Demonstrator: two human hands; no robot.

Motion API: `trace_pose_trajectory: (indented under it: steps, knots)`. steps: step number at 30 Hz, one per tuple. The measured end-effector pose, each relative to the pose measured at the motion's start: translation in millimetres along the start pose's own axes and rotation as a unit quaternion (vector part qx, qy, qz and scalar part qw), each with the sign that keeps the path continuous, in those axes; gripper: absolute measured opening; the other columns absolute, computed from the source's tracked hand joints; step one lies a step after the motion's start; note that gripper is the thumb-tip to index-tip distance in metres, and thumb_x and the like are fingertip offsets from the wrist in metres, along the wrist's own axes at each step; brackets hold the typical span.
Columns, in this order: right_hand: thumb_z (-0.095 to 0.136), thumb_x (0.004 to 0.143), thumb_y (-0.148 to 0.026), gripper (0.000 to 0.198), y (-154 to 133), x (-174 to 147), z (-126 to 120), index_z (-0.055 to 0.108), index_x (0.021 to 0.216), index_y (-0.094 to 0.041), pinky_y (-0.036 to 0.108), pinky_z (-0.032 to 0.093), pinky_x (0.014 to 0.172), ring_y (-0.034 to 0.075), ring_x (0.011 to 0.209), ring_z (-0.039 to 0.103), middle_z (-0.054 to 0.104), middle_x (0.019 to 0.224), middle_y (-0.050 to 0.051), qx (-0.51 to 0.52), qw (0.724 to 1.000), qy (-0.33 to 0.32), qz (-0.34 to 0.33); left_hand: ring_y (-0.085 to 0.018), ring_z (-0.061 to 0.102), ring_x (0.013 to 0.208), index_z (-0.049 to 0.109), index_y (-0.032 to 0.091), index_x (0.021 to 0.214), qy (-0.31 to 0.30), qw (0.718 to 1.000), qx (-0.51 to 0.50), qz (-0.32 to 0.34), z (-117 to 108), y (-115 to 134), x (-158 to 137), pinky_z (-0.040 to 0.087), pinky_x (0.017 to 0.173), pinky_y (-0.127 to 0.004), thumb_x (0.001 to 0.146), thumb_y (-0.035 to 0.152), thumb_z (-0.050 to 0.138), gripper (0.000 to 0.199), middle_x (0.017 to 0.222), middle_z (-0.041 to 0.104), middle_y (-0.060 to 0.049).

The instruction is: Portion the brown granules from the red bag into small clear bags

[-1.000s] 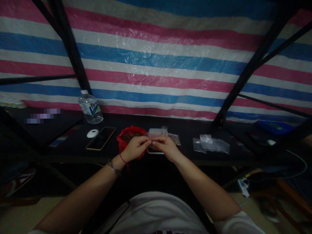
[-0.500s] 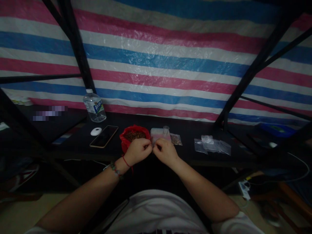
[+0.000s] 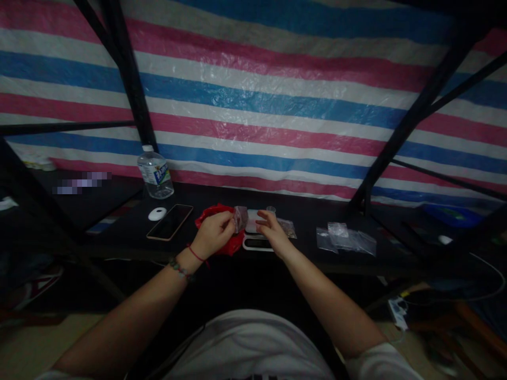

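Observation:
Pinched in the fingers of my left hand (image 3: 212,231) is a small clear plastic bag (image 3: 240,218); its contents, if any, are too dim to make out. Below that hand lies a red bag (image 3: 234,245), mostly covered by it. My right hand (image 3: 275,232) is open, its fingers apart over the right side of a white digital scale (image 3: 253,226). Just beyond those fingers is a small clear cup (image 3: 271,209), partly hidden. To the right of the hand, a clear bag with brownish bits (image 3: 289,229) lies flat on the black table (image 3: 222,193).
Several clear plastic bags (image 3: 346,240) lie to the right. On the left are a phone (image 3: 170,221), a white oval case (image 3: 157,214) and a clear bottle (image 3: 156,174). Dark metal posts (image 3: 134,89) flank the table before a striped sheet (image 3: 261,105).
My hands, close together before, have moved apart. The small bag now shows in my left hand, while my right hand has opened. The scale's front edge and display have come into view.

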State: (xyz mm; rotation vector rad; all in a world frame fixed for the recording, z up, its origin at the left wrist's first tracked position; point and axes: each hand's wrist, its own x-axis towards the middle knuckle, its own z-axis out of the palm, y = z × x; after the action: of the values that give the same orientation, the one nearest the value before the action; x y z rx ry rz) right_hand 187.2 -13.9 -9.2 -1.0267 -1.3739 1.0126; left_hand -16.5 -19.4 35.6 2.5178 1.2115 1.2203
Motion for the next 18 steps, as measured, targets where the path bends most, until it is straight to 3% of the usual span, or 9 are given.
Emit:
trace_pose_trajectory:
  steps: [3, 6, 11, 15, 18]
  knots:
    - [0.066, 0.068, -0.030, 0.063, 8.6, 4.7, 2.3, 0.044, 0.127, -0.030, 0.034, 0.049, 0.080, 0.020, 0.107, 0.057, 0.047, 0.136, 0.008, 0.109, 0.990, -0.045, 0.083, -0.012, 0.050, 0.059, 0.054, 0.017, 0.066, -0.013, 1.000, 0.003, 0.025, -1.1, -8.4, 1.0, 0.036, 0.058, -0.024, 0.086, 0.025, 0.040, 0.026, 0.063, 0.055, -0.001]
    - [0.072, 0.066, -0.032, 0.065, 8.5, 6.7, 7.4, 0.046, 0.125, -0.028, 0.031, 0.051, 0.074, 0.019, 0.097, 0.062, 0.057, 0.125, 0.008, 0.196, 0.970, -0.079, 0.124, -0.012, 0.051, 0.060, 0.056, 0.016, 0.069, -0.033, 0.999, -0.008, 0.041, -2.1, -16.2, 1.4, 0.037, 0.059, -0.024, 0.088, 0.026, 0.038, 0.028, 0.065, 0.057, -0.002]
    - [0.077, 0.060, -0.032, 0.054, 6.5, 12.0, 16.0, 0.058, 0.110, -0.023, 0.026, 0.049, 0.066, 0.016, 0.084, 0.063, 0.066, 0.103, 0.006, 0.234, 0.959, -0.104, 0.123, -0.013, 0.054, 0.063, 0.058, 0.016, 0.073, -0.048, 0.998, -0.014, 0.031, -5.3, -30.1, 3.3, 0.039, 0.060, -0.024, 0.088, 0.026, 0.040, 0.026, 0.068, 0.060, -0.002]
    - [0.078, 0.058, -0.032, 0.037, 12.0, 18.7, 18.9, 0.064, 0.090, -0.019, 0.023, 0.047, 0.061, 0.014, 0.076, 0.061, 0.067, 0.092, 0.004, 0.216, 0.968, -0.072, 0.106, -0.013, 0.056, 0.066, 0.060, 0.017, 0.077, -0.044, 0.999, 0.009, 0.001, -4.3, -47.0, 5.3, 0.041, 0.062, -0.023, 0.087, 0.027, 0.041, 0.024, 0.072, 0.063, -0.002]
    - [0.077, 0.058, -0.031, 0.034, 15.5, 23.9, 19.6, 0.064, 0.086, -0.017, 0.022, 0.047, 0.060, 0.012, 0.071, 0.060, 0.067, 0.088, 0.004, 0.183, 0.978, -0.045, 0.091, -0.015, 0.060, 0.069, 0.063, 0.018, 0.085, -0.044, 0.998, 0.016, -0.046, -0.9, -58.0, 5.6, 0.044, 0.065, -0.025, 0.088, 0.030, 0.040, 0.026, 0.078, 0.066, -0.003]
